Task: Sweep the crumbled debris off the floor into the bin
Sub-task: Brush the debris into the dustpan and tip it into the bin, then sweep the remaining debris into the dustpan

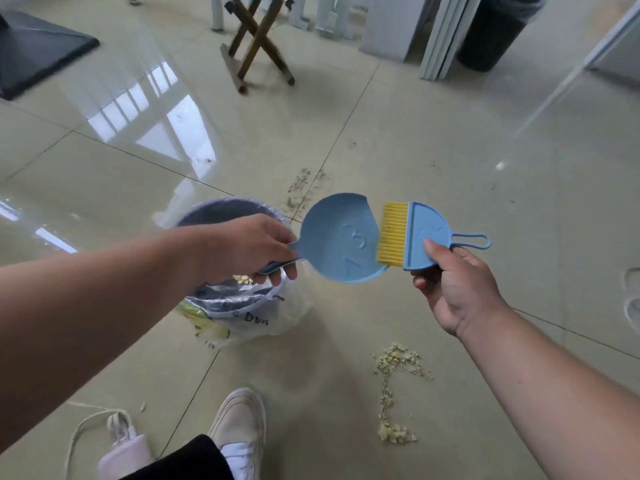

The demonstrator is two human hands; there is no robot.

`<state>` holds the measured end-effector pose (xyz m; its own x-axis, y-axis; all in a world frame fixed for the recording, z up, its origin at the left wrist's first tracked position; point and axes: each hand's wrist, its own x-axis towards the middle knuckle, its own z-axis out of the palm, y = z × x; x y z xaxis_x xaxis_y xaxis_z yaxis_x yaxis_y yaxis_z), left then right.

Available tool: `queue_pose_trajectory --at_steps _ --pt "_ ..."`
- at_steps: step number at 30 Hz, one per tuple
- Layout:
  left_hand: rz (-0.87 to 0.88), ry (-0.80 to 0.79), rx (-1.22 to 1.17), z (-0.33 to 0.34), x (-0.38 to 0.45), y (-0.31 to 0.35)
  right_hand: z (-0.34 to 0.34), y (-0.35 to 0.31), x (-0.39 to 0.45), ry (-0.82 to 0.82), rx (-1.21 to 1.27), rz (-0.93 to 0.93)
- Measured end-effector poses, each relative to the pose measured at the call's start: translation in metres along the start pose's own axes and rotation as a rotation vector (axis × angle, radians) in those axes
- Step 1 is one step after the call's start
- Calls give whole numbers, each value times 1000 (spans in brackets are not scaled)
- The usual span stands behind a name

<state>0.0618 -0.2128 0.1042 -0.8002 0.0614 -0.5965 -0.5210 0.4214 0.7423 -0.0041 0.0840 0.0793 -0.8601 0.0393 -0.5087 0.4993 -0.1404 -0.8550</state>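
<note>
Some crumbs [243, 279] lie in the bin [221, 306]; left hand [242, 247] grips an empty dustpan [337, 239], right hand [450, 282] pinches the brush [415, 235]; a debris [394, 382] trail remains on the floor [450, 161]

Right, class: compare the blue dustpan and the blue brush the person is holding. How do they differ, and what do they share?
The dustpan is a rounded, empty scoop; the brush is a smaller half-round block with yellow bristles. The left hand grips the dustpan by its handle beside the bin; the right hand pinches the brush by its body, leaving its loop handle free. Both are blue plastic, held off the floor.
</note>
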Motion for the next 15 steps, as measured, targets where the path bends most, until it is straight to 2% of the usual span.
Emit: queue_pose_trajectory --at_steps 3,8,12,15 --pt "-36 -40 72 40 20 6 -46 8 7 77 23 25" --pt "-54 -15 190 88 42 9 -96 31 16 147 47 77" --pt "-129 -62 185 114 55 -8 -124 57 21 145 -7 129" --pt "-156 -89 269 137 60 -26 -141 81 25 122 -129 134"
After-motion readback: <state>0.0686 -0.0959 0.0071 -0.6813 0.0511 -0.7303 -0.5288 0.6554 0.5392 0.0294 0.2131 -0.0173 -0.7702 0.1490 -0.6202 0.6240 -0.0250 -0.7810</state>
